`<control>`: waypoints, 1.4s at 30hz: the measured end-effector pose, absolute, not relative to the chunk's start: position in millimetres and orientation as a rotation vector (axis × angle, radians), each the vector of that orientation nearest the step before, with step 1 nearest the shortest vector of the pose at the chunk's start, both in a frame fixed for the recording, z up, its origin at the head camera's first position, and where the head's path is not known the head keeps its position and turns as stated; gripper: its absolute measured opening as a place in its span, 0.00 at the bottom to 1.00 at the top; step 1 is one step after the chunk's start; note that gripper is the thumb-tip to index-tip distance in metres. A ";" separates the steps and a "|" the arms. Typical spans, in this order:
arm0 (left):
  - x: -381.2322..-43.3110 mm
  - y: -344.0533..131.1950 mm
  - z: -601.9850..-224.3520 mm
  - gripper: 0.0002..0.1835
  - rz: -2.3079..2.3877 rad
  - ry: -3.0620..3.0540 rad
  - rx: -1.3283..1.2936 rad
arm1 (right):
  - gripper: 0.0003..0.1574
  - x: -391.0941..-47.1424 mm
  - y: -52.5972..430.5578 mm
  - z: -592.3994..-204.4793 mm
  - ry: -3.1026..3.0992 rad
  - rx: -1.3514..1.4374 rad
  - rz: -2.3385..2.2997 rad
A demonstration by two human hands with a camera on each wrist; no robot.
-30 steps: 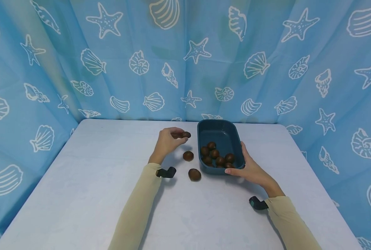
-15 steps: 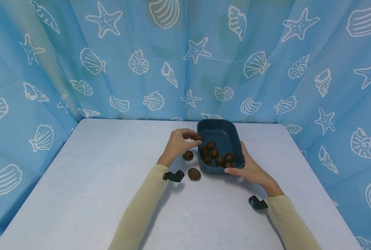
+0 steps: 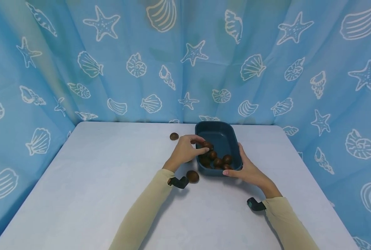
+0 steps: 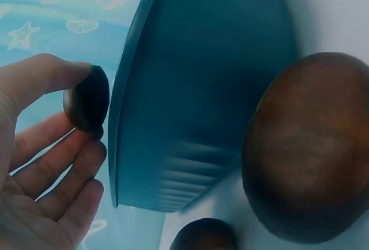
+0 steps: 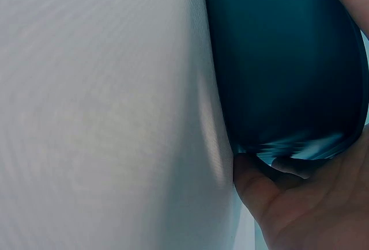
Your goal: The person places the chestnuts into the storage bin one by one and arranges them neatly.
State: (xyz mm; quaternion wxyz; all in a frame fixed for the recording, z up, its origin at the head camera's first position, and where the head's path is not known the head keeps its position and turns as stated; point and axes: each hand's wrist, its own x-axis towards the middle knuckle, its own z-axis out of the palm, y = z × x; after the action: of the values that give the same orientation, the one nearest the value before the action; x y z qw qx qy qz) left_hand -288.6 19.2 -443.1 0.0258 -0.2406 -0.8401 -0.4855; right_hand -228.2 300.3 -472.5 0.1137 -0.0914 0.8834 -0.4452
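Observation:
My left hand (image 3: 187, 148) pinches a brown chestnut (image 4: 87, 100) between thumb and fingers over the left side of a dark blue rectangular box (image 3: 220, 172). Under it, inside the box, lie several chestnuts (image 3: 218, 162) gathered at the near end; my fingers hide some of them. My right hand (image 3: 251, 170) holds the box by its near right corner, the thumb on the near rim and the fingers along the right wall. Left of the box, one loose chestnut (image 3: 192, 176) lies near my left wrist. Another chestnut (image 3: 190, 160) is mostly hidden below the left hand.
A further chestnut (image 3: 174, 136) sits on the white tabletop (image 3: 95, 180), beyond the left hand. Behind the table hangs a blue curtain (image 3: 160, 80) with white shell and starfish prints. Small black cameras (image 3: 178, 182) are worn on both wrists.
My left hand has carried the chestnut rightward from beside the box to over its inside. The chestnut on the far table has come into view. My right hand stays on the box.

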 end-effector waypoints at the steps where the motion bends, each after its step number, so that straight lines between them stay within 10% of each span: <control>1: -288.4 20.0 -443.4 0.18 -1.499 -2.601 -0.746 | 0.84 -228.1 300.3 -473.2 2.592 -0.264 -1.300; 42: -296.1 74.2 -445.9 0.15 -0.708 -2.874 -0.950 | 0.84 -228.2 302.3 -475.1 2.591 -0.250 -1.306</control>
State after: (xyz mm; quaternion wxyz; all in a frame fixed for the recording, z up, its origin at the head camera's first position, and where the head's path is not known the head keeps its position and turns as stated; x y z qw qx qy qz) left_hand -296.1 74.2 -445.9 0.0167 -0.3056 -0.9244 -0.2277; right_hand -228.2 302.3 -475.1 0.1145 -0.0854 0.8838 -0.4455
